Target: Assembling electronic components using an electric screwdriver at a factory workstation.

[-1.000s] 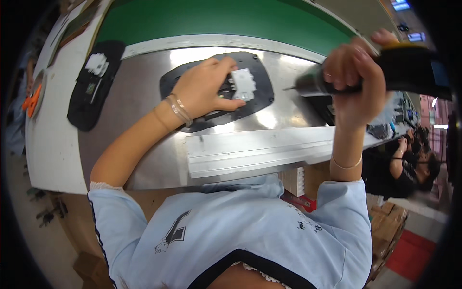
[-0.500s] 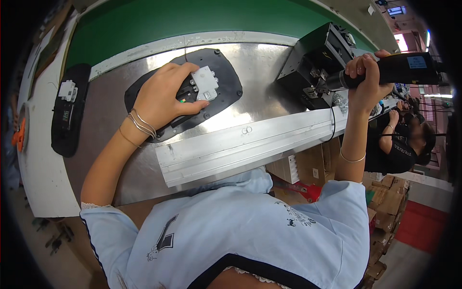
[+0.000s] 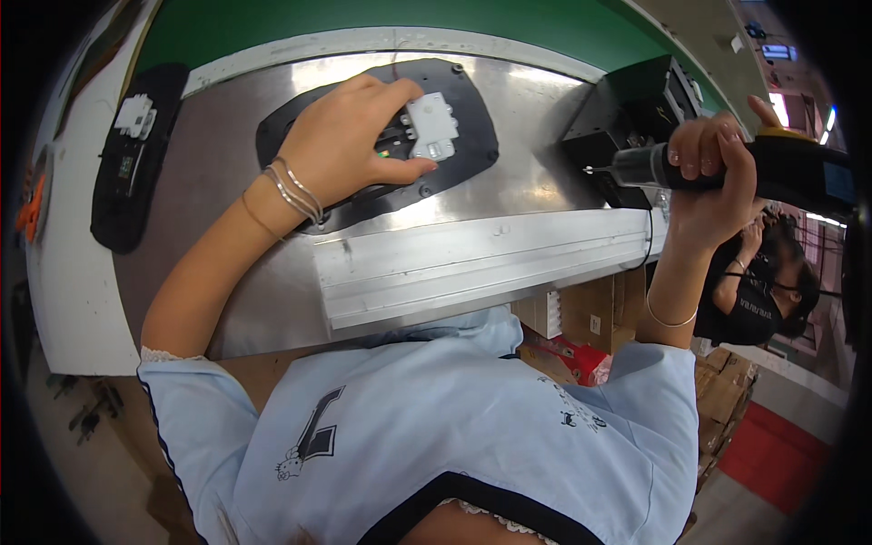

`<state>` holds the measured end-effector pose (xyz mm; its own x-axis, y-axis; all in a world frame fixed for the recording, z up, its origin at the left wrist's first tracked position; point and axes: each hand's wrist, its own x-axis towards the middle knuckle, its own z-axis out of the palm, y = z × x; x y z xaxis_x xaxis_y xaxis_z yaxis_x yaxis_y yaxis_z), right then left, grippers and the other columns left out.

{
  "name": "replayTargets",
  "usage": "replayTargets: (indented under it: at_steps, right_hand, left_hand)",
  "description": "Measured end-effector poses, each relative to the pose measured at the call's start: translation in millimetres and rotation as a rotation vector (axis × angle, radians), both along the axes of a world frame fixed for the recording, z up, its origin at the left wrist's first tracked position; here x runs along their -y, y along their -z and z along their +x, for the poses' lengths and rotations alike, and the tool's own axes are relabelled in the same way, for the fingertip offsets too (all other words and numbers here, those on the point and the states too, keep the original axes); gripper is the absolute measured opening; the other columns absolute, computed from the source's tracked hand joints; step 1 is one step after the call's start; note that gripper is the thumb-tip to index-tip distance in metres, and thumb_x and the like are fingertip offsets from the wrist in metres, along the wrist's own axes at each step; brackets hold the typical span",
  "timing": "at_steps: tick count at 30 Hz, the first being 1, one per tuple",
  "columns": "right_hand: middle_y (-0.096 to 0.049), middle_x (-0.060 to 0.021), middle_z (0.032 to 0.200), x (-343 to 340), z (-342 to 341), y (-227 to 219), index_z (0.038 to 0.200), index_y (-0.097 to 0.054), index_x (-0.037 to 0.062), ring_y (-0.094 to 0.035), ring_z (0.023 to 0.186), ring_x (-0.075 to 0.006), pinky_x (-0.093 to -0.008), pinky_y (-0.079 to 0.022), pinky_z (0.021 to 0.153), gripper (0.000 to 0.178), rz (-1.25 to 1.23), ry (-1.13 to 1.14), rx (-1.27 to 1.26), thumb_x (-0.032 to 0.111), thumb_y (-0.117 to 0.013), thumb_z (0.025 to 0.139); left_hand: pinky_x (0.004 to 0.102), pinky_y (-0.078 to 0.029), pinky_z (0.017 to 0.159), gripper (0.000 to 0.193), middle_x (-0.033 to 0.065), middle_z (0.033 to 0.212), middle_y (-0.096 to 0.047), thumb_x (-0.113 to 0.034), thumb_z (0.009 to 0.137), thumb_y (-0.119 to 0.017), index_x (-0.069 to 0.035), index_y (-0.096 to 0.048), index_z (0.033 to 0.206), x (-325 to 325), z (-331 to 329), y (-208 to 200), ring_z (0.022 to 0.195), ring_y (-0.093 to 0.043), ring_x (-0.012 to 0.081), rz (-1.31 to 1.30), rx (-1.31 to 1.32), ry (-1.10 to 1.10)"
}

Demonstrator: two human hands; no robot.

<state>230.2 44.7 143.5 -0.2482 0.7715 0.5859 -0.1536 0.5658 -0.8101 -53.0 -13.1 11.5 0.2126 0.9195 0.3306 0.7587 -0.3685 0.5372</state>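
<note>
My left hand [image 3: 341,141] grips a white plastic module [image 3: 433,125] between thumb and forefinger at its left side. The module lies on a dark, rounded plastic panel [image 3: 477,118], which rests flat on the metal bench top; my palm and wrist cover part of it. In my right hand [image 3: 713,177] is a black electric screwdriver [image 3: 790,168], held nearly level with fingers wrapped round its body. Its clear-nosed front points left, and the thin bit tip [image 3: 592,170] shows in front of the black box. Whether a screw sits on the tip is too small to tell.
A black box-shaped device [image 3: 627,109] stands at the back right. A pale metal rail [image 3: 490,263] runs along the near bench edge. Another dark panel with a white module [image 3: 136,163] lies at the left. Cardboard boxes [image 3: 595,304] sit below; a co-worker [image 3: 763,282] is at the right.
The screwdriver has come away from the black box's front, baring its bit tip. My left hand keeps its grip on the white module; the whole view has shifted slightly.
</note>
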Motion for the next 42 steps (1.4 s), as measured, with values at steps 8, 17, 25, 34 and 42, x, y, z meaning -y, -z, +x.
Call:
replayTargets:
  at_steps: [8, 17, 25, 34, 42]
  right_hand:
    - [-0.037, -0.0029, 0.057, -4.9, -103.8, 26.8, 0.114, -0.042, 0.0023, -0.042, 0.043, -0.0151, -0.0307, -0.039, 0.046, 0.029, -0.006, -0.388, -0.022, 0.001, -0.044, 0.086]
    - [-0.037, -0.0027, 0.057, -13.5, -133.6, 40.2, 0.112, -0.039, 0.0033, -0.042, 0.043, -0.0149, -0.0314, -0.040, 0.046, 0.027, -0.031, -0.583, -0.052, 0.001, -0.043, 0.085]
    - [-0.036, -0.0019, 0.056, -8.8, -139.5, 44.6, 0.106, -0.037, 0.0055, -0.040, 0.042, -0.0140, -0.0312, -0.040, 0.046, 0.022, -0.066, -0.506, 0.032, 0.002, -0.042, 0.085]
    - [-0.037, -0.0033, 0.055, 1.2, -146.9, 47.5, 0.102, -0.037, 0.0059, -0.037, 0.041, -0.0126, -0.0310, -0.039, 0.043, 0.024, -0.062, -0.443, 0.037, -0.004, -0.047, 0.083]
    - [-0.040, -0.0041, 0.058, 4.3, -146.0, 45.7, 0.118, -0.038, 0.0000, -0.042, 0.045, -0.0131, -0.0288, -0.039, 0.045, 0.035, -0.089, -0.349, 0.054, -0.004, -0.051, 0.085]
  left_hand:
    - [0.0376, -0.052, 0.073, 0.059, 0.0103, 0.089, -0.062, -0.048, 0.069, -0.077, -0.010, -0.058, 0.109, -3.3, 3.6, 3.7, 0.088, -0.061, 0.0269, 0.044, 0.030, 0.053]
    - [0.0368, -0.052, 0.070, 0.053, 0.0062, 0.080, -0.062, -0.046, 0.069, -0.077, -0.008, -0.058, 0.099, -1.0, 1.6, 6.3, 0.087, -0.059, 0.0249, 0.062, 0.030, 0.067]
    - [0.0375, -0.052, 0.067, 0.051, 0.0050, 0.075, -0.062, -0.046, 0.069, -0.077, -0.008, -0.057, 0.095, -3.1, 1.9, 13.2, 0.086, -0.058, 0.0242, 0.082, 0.057, 0.053]
    - [0.0366, -0.053, 0.069, 0.052, 0.0047, 0.077, -0.063, -0.046, 0.068, -0.078, -0.008, -0.057, 0.097, -2.8, 3.2, 17.3, 0.088, -0.058, 0.0239, 0.128, 0.074, 0.058]
    - [0.0388, -0.053, 0.071, 0.052, 0.0061, 0.079, -0.063, -0.047, 0.069, -0.076, -0.009, -0.056, 0.098, -5.4, 1.7, 3.6, 0.090, -0.059, 0.0263, 0.058, 0.023, 0.091]
